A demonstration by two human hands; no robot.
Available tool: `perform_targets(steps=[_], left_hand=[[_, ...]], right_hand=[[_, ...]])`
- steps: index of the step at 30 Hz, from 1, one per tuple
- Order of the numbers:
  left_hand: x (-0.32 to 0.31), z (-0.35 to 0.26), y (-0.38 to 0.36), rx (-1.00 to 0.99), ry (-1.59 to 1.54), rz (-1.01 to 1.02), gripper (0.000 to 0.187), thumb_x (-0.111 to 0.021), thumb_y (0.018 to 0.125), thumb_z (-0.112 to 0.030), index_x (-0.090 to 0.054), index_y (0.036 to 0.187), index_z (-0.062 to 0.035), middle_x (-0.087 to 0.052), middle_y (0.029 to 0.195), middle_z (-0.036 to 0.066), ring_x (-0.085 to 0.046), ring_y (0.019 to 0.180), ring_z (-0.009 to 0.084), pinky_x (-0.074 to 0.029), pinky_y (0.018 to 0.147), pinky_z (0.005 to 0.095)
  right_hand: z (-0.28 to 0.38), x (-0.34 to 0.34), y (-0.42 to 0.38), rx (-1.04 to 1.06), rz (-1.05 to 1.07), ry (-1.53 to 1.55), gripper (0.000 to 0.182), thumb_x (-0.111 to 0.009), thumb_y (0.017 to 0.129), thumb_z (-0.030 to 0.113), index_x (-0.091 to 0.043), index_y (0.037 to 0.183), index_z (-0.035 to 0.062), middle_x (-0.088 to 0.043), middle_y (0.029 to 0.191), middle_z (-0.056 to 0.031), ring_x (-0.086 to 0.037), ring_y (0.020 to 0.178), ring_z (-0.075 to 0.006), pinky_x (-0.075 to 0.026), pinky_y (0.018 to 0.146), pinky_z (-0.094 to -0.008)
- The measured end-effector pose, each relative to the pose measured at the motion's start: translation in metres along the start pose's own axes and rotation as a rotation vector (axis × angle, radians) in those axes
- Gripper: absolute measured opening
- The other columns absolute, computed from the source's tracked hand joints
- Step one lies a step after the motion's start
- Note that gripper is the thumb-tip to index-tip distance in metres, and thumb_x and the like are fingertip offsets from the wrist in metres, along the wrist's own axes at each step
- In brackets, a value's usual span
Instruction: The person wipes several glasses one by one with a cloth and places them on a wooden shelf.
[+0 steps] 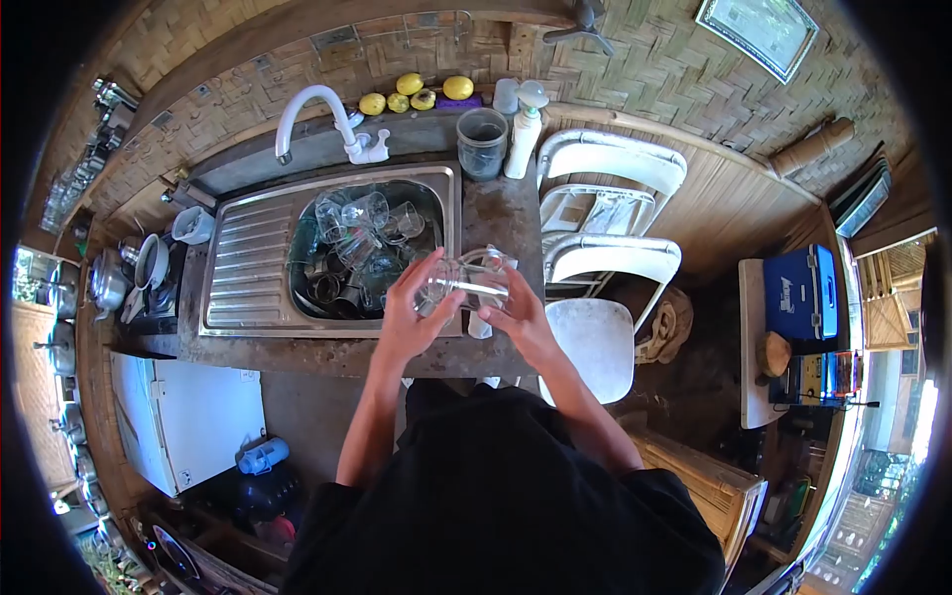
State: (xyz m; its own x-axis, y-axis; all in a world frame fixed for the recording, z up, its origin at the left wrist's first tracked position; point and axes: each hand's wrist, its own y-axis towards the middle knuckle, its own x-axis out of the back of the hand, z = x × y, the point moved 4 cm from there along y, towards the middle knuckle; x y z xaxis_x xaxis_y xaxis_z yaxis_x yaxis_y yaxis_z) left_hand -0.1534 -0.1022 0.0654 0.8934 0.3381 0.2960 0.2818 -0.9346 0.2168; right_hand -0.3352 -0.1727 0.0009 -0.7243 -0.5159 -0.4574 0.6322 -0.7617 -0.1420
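My left hand (418, 305) and my right hand (514, 305) hold clear glassware (474, 284) between them, above the counter just right of the sink. Its left part lies in my left hand's fingers and its right part in my right hand's; whether it is one glass or two, I cannot tell. Several clear glass mugs (365, 212) are piled in the steel sink (327, 177), with darker cups (325, 288) low at the left of the basin. More clear glassware stands on the counter behind my hands, partly hidden by them.
A white faucet (319, 94) arches behind the sink. Beyond my hands are a grey container (482, 149) and a white pump bottle (524, 137). Yellow fruits (410, 84) lie on the back ledge. White folding chairs (610, 258) stand right of the counter.
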Motion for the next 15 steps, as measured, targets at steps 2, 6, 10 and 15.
perform_targets(steps=[2, 6, 10, 15], left_hand=[[0.014, -0.030, 0.008, -0.129, 0.162, 0.098, 0.066, -0.084, 0.078, -0.018, -0.059, 0.136, 0.0023, -0.066, 0.119, 0.019, -0.067, 0.107, 0.0285, -0.052, 0.095, 0.0370], [0.029, -0.045, 0.018, -0.173, 0.246, 0.248, 0.071, -0.087, 0.075, -0.018, -0.059, 0.138, -0.0017, -0.066, 0.123, 0.017, -0.066, 0.112, 0.0289, -0.050, 0.099, 0.0373], [0.048, -0.034, 0.033, -0.124, -0.014, 0.305, 0.077, -0.085, 0.081, -0.015, -0.048, 0.147, -0.0033, -0.062, 0.134, 0.014, -0.062, 0.119, 0.0224, -0.048, 0.103, 0.0364], [0.055, -0.013, 0.043, -0.023, -0.349, 0.150, 0.072, -0.080, 0.088, -0.016, -0.043, 0.148, -0.0020, -0.066, 0.126, 0.013, -0.063, 0.114, 0.0164, -0.048, 0.100, 0.0328]], right_hand=[[0.038, -0.020, 0.002, 0.175, 0.008, -0.247, 0.062, -0.080, 0.086, 0.008, -0.052, 0.142, 0.0062, -0.062, 0.126, -0.0089, -0.059, 0.118, -0.0229, -0.048, 0.093, -0.0339], [0.083, -0.042, 0.014, 0.427, -0.020, -0.855, 0.018, -0.071, 0.090, 0.003, -0.072, 0.107, 0.0011, -0.075, 0.093, -0.0114, -0.071, 0.079, -0.0208, -0.054, 0.071, -0.0319], [0.076, -0.049, 0.029, 0.211, 0.098, -0.804, 0.011, -0.067, 0.095, 0.005, -0.069, 0.102, -0.0028, -0.073, 0.079, -0.0068, -0.063, 0.067, -0.0106, -0.050, 0.062, -0.0298], [0.061, -0.075, 0.038, 0.056, -0.031, -0.626, 0.018, -0.065, 0.100, 0.013, -0.068, 0.100, -0.0044, -0.068, 0.076, -0.0047, -0.061, 0.068, -0.0077, -0.049, 0.063, -0.0272]])
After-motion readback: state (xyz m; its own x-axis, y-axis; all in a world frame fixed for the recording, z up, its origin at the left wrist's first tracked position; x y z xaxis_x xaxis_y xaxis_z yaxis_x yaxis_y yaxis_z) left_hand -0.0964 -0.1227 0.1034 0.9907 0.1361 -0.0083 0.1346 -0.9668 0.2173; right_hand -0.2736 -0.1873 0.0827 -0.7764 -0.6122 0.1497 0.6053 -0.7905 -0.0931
